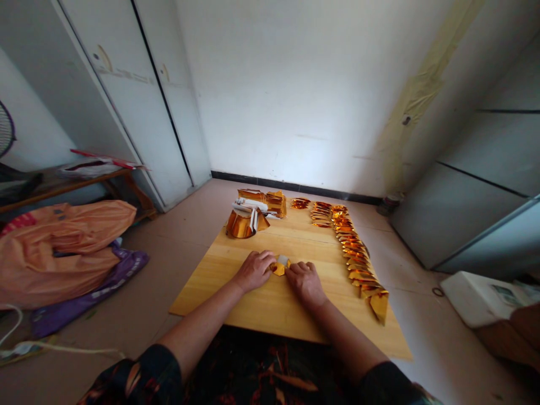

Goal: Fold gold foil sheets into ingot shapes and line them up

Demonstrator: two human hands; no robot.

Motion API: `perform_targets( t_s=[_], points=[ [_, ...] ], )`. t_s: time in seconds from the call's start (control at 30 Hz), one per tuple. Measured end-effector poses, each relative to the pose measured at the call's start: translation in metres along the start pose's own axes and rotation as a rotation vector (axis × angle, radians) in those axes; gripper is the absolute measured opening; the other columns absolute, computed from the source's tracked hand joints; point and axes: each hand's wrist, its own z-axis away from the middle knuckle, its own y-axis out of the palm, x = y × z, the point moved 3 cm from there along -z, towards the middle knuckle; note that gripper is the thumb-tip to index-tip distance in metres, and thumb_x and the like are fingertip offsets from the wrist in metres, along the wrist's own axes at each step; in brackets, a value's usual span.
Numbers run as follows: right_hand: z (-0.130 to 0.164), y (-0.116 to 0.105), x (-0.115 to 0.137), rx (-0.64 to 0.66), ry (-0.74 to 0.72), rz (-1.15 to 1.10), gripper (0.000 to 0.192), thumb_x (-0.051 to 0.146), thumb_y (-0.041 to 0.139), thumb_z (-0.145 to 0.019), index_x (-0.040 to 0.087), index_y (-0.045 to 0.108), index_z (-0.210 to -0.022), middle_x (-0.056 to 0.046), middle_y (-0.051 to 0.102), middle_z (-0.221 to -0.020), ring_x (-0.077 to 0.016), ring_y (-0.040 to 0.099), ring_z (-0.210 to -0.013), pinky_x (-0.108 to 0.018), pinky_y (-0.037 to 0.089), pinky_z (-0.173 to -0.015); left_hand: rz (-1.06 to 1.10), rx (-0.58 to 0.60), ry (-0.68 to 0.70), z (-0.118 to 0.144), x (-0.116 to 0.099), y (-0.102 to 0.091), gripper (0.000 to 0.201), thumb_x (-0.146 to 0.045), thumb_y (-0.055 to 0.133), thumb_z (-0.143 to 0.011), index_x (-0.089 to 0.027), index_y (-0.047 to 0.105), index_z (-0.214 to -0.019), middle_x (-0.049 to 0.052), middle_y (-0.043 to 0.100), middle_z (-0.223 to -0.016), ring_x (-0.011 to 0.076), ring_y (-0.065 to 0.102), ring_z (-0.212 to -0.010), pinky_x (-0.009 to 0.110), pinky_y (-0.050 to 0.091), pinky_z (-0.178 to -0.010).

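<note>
A small piece of gold foil paper (280,266) lies on the wooden board (236,292), showing a white back. My left hand (254,270) pinches its left edge and my right hand (306,280) presses its right edge. Both hands rest on the board. To the right runs a long overlapping row of folded gold pieces (354,253) that ends near the board's right edge. At the far end of the board sits a bundle of gold foil sheets (244,222) with white bands, and behind it a stack of gold paper (270,201).
The board lies on a tiled floor facing a white wall. An orange plastic bag (59,247) and purple cloth (93,287) lie to the left, beside a low wooden bench (76,183). A white box (476,298) sits at the right. White cabinet doors (139,101) stand at the left.
</note>
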Motion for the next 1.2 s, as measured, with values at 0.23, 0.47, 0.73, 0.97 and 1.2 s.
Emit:
perform_targets(
  t_s=[0.23, 0.47, 0.73, 0.97, 1.2],
  points=[
    [-0.026, -0.007, -0.012, 0.19, -0.202, 0.045, 0.022, 0.024, 0.046, -0.092, 0.019, 0.066, -0.083, -0.006, 0.065, -0.084, -0.0174, 0.053, -0.079, -0.031, 0.029, -0.068, 0.051, 0.022, 0.068, -0.006, 0.017, 0.01, 0.018, -0.016, 0.054, -0.081, -0.021, 0.068, -0.09, 0.003, 0.068, -0.097, 0.0162, 0.06, -0.092, 0.029, 0.044, -0.083],
    [-0.032, -0.002, -0.008, 0.214, -0.403, 0.165, 0.019, 0.017, 0.044, -0.091, 0.014, 0.063, -0.088, -0.009, 0.063, -0.085, -0.0185, 0.054, -0.076, -0.032, 0.031, -0.066, 0.074, 0.05, 0.129, -0.009, 0.016, 0.008, 0.019, -0.018, 0.052, -0.082, -0.021, 0.067, -0.092, 0.005, 0.067, -0.097, 0.017, 0.059, -0.092, 0.029, 0.044, -0.085],
    [-0.02, 0.011, -0.014, -0.011, -0.427, 0.132, 0.027, 0.016, 0.035, -0.095, 0.013, 0.06, -0.085, -0.008, 0.059, -0.081, -0.0175, 0.047, -0.072, -0.033, 0.029, -0.067, 0.054, 0.057, 0.14, -0.008, 0.012, 0.004, 0.019, -0.021, 0.054, -0.082, -0.022, 0.064, -0.099, 0.004, 0.067, -0.095, 0.0173, 0.057, -0.092, 0.03, 0.04, -0.084],
    [-0.021, 0.017, -0.023, -0.05, -0.33, 0.101, 0.025, 0.018, 0.038, -0.095, 0.015, 0.059, -0.084, -0.006, 0.058, -0.079, -0.0177, 0.047, -0.073, -0.032, 0.029, -0.068, -0.11, -0.057, 0.149, -0.007, 0.007, 0.01, 0.016, -0.022, 0.051, -0.086, -0.02, 0.063, -0.097, 0.004, 0.066, -0.085, 0.0164, 0.056, -0.083, 0.03, 0.04, -0.077],
    [-0.02, 0.017, -0.022, -0.086, -0.104, 0.01, 0.019, 0.019, 0.044, -0.092, 0.018, 0.06, -0.083, -0.005, 0.061, -0.08, -0.0168, 0.049, -0.078, -0.03, 0.029, -0.071, -0.179, -0.139, 0.156, -0.009, 0.007, 0.014, 0.018, -0.019, 0.047, -0.088, -0.021, 0.064, -0.096, 0.004, 0.065, -0.077, 0.0159, 0.056, -0.077, 0.03, 0.041, -0.072]
  ],
)
